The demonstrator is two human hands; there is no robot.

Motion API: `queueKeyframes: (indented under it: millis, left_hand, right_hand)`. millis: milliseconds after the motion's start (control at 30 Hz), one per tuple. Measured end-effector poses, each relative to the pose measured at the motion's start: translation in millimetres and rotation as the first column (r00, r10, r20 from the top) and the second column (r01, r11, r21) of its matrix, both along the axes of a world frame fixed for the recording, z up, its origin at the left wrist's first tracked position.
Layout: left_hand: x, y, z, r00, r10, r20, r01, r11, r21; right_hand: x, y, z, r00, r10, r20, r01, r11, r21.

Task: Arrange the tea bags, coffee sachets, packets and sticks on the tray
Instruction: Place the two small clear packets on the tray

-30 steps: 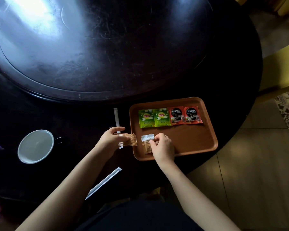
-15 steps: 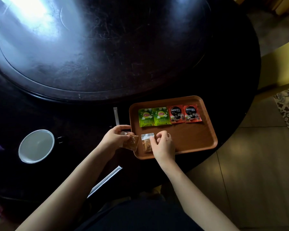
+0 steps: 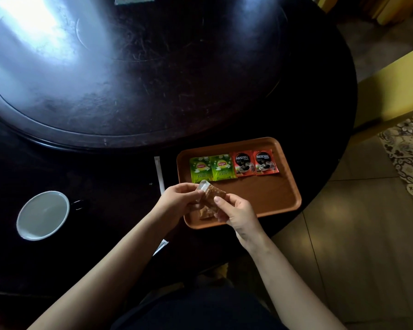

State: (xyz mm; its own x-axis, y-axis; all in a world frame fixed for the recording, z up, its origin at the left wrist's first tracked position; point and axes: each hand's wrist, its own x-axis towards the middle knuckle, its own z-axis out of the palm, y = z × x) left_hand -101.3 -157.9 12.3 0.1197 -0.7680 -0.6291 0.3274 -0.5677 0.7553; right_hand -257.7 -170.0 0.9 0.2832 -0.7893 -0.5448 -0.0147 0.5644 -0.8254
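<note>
The brown packet (image 3: pixel 211 196) with a silvery end was held between both hands above the near left corner of the tray (image 3: pixel 289 186). The left hand (image 3: pixel 177 198) gripped its left end with fingers curled around it, and the right hand (image 3: pixel 234 210) pinched its right end between thumb and fingertips. The packet was tilted, its silvery end pointing up and to the far side. Just below it, a second brown packet (image 3: pixel 206 213) lay flat on the tray near the near left edge, partly hidden by the hands.

Along the far side of the tray lay a row of four sachets, side by side and touching or almost touching. The two on the left were green tea bags (image 3: pixel 212 168), and the two on the right were red coffee sachets (image 3: pixel 254 162). The rest of the tray floor was bare brown.

The tray sat on a dark round table (image 3: pixel 320 96), close to its near right edge. Just left of the tray, a thin white stick (image 3: pixel 159 173) lay on the table, pointing away from the person. Another white stick (image 3: pixel 161 246) showed only in part near the left forearm. Farther to the left stood a white cup (image 3: pixel 43 215) with a dark handle, well apart from the tray. A raised dark round disc (image 3: pixel 129 91) covered the middle of the table, with bright glare on its far left part.
</note>
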Motion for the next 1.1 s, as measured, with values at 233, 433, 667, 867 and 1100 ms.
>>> queueKeyframes:
  millis: [233,433,667,867,1100]
  left_hand:
    - [-11.2,-5.5,1.4,0.963,-0.137,0.233,0.151,0.987,-0.046]
    - [-13.9,-8.4,-10.1,0.747,-0.08,0.659,0.189,0.977,-0.096]
    - [-27.8,10.9,-38.9,0.393,-0.144,0.908,0.421,0.906,-0.038]
    - [-32.9,18.1,-52.0,0.312,-0.133,0.941,0.471,0.881,-0.032]
    - [-32.9,18.4,-50.0,0.297,-0.108,0.949,0.501,0.864,-0.058]
  right_hand:
    - [-16.9,-7.8,1.2,0.998,0.02,-0.053,-0.024,0.997,-0.079]
    - [-19.3,-30.2,-8.1,0.962,-0.047,-0.268,0.007,0.989,-0.151]
    - [-16.2,-31.9,-27.6,0.933,-0.043,-0.357,0.03,0.999,-0.041]
    - [-9.5,-28.7,-36.9,0.905,-0.04,-0.423,0.02,0.998,-0.052]
    - [-4.7,-27.1,-41.0,0.746,-0.051,-0.664,-0.096,0.978,-0.184]
